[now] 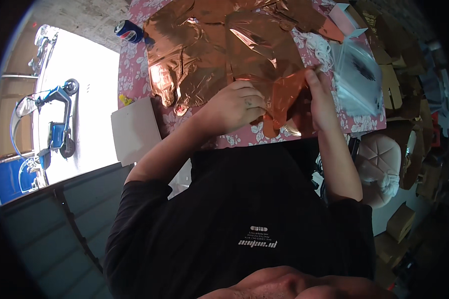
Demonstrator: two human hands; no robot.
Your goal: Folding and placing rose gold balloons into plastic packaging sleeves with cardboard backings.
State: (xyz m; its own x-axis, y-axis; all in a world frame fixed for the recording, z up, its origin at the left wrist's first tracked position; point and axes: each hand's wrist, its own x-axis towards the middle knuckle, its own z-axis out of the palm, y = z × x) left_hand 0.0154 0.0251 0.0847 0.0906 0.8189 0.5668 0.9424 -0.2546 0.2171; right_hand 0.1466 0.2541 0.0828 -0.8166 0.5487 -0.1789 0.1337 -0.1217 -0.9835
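Observation:
Shiny copper-coloured foil sheets (pixel 199 45) lie crumpled and overlapping over most of a pink flowered tablecloth (pixel 224 142). Close to the table's near edge, a smaller translucent orange foil piece (pixel 288 92) is raised and folded between my hands. My right hand (pixel 322 102) pinches its upper right corner between thumb and fingers. At its left side is my left hand (pixel 237 107), fingers curled inward and closed on the foil's edge; the fingertips are partly hidden.
A blue drink can (pixel 128 31) stands at the far left, with a pale flat box (pixel 134 129) nearer me. To the right are white string (pixel 320 50), clear plastic bags (pixel 356 82) and an open light-blue box (pixel 347 20). A padded stool (pixel 379 167) stands beside the table.

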